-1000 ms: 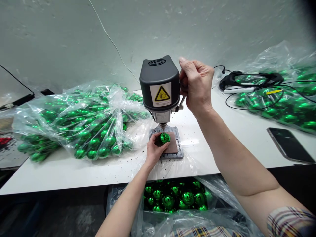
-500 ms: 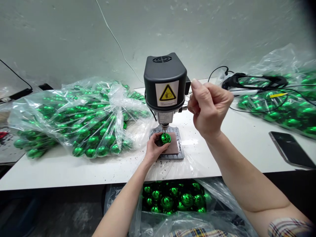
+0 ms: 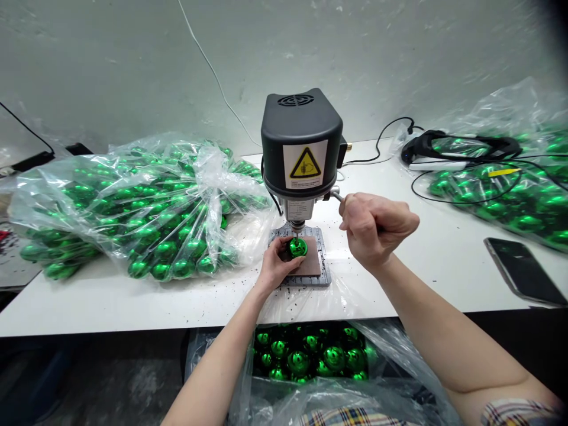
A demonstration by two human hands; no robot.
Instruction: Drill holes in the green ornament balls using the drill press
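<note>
My left hand (image 3: 276, 264) grips a shiny green ball (image 3: 299, 248) between thumb and fingers. The ball rests on a brown board (image 3: 310, 265) lying on the grey base (image 3: 326, 275) of a small bench drill press (image 3: 302, 142). Straight above the ball sits the drill's chuck (image 3: 297, 225), its bit reaching down to the ball's top; whether it has gone in I cannot tell. To the right of the machine, my right hand (image 3: 377, 228) is closed around the end of the metal feed lever (image 3: 338, 196).
Clear plastic bags of green balls (image 3: 164, 248) fill the table's left side, and another bag (image 3: 523, 207) lies at right under black cables and a black strap (image 3: 461, 144). A phone (image 3: 523, 269) lies at the right front. Below the table edge, an open bag holds more green balls (image 3: 298, 362).
My right hand has swung the feed lever down and towards me, from beside the motor housing to below it. My left hand keeps the ball in place. The view has shifted slightly.
</note>
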